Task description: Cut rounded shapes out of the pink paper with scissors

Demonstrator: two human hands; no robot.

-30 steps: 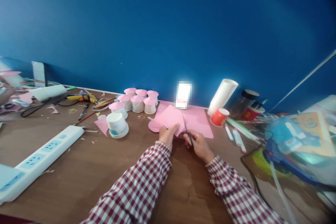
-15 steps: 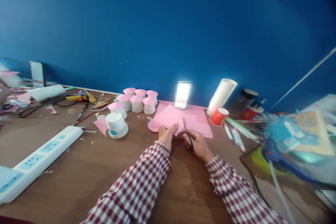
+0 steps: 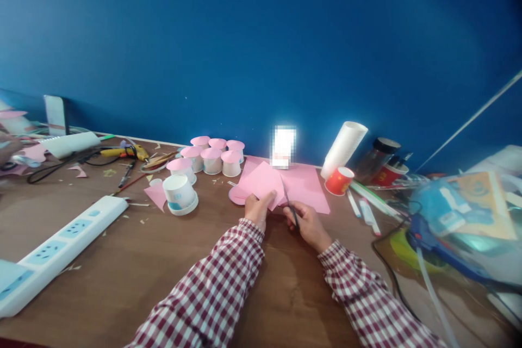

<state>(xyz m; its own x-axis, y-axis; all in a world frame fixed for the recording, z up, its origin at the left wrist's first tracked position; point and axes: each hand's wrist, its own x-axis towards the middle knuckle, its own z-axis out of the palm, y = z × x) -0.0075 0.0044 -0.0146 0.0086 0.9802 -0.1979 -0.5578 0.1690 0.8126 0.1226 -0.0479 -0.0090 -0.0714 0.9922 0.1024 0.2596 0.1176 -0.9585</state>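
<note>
My left hand (image 3: 258, 209) pinches a piece of pink paper (image 3: 263, 180) near its lower edge, thumb on top. Wrapped round the handles of a pair of scissors (image 3: 287, 196), my right hand (image 3: 309, 222) is just to the right of it. The scissor blades point away from me and lie along the paper's right edge. Behind both hands a larger pink sheet (image 3: 306, 187) lies flat on the table. A rounded pink piece (image 3: 235, 196) shows left of my left hand.
Several paper cups with pink discs on top (image 3: 212, 160) stand at the wall. Nearer are a white cup (image 3: 179, 193) and a power strip (image 3: 65, 247). To the right are stacked white cups (image 3: 345, 147), a red cup (image 3: 339, 181) and a blue glue gun (image 3: 444, 253). Another person's hand (image 3: 5, 144) shows far left.
Hardly anything differs. The whole view has shifted very slightly; both hands keep their hold on the paper and the scissors.
</note>
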